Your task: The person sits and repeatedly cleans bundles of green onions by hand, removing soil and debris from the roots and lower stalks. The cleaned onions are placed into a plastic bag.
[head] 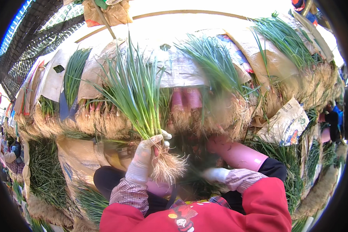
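Note:
My left hand (150, 143), in a pale glove, is closed around the lower stems of a bunch of green onions (145, 101). The leaves point up and away from me, and a tangle of pale roots (169, 168) hangs below my fingers. Low on the right, my gloved right hand (216, 175) is blurred by motion above my lap, so its fingers cannot be made out. Beyond the held bunch, two bundles with pink wrapping (187, 98) stand roots toward me. Another heap of green onions (217, 66) lies to their right, partly blurred.
A long row of onions with matted roots (101, 119) curves across in front, partly covered by woven sacks (179, 69). My pink boot (237, 152) reaches toward it. Loose leaves (46, 171) lie at left. A printed sack (287, 124) lies at right. Another person (13, 153) is at far left.

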Demonstrator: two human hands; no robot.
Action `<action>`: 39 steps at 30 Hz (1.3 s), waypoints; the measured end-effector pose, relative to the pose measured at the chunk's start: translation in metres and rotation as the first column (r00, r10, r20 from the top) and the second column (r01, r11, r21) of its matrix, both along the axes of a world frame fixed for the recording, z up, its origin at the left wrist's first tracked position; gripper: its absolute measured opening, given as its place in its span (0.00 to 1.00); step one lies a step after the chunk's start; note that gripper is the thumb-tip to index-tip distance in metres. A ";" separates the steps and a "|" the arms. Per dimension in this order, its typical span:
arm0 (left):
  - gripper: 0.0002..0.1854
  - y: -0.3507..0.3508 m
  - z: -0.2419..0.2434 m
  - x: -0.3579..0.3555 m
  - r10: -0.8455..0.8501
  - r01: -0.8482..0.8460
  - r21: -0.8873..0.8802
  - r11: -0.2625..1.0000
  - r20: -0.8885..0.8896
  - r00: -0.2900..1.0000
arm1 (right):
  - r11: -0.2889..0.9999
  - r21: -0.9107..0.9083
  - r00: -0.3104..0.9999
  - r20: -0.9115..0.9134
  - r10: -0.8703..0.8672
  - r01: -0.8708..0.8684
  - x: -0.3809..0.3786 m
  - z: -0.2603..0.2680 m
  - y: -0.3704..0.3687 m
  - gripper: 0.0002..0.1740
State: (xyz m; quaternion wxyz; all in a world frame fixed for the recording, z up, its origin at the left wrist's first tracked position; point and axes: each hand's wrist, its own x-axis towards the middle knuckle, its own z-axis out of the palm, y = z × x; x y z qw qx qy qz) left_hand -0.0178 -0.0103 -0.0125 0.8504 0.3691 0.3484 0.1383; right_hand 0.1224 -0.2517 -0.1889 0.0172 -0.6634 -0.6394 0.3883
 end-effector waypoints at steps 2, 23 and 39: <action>0.17 -0.004 -0.003 0.004 -0.037 0.037 0.003 0.999 0.012 0.999 | 0.985 -0.168 0.998 0.048 0.036 -0.027 0.026 0.018 -0.016 0.23; 0.07 -0.080 -0.070 0.040 -0.141 0.134 -0.116 0.984 -0.062 0.988 | 0.483 -0.196 0.245 -0.667 -0.704 0.854 0.046 0.131 0.077 0.23; 0.11 -0.066 -0.052 0.028 -0.086 0.198 -0.468 0.861 0.249 0.965 | 0.626 -0.418 0.118 -0.764 -0.635 0.659 0.066 0.129 0.069 0.15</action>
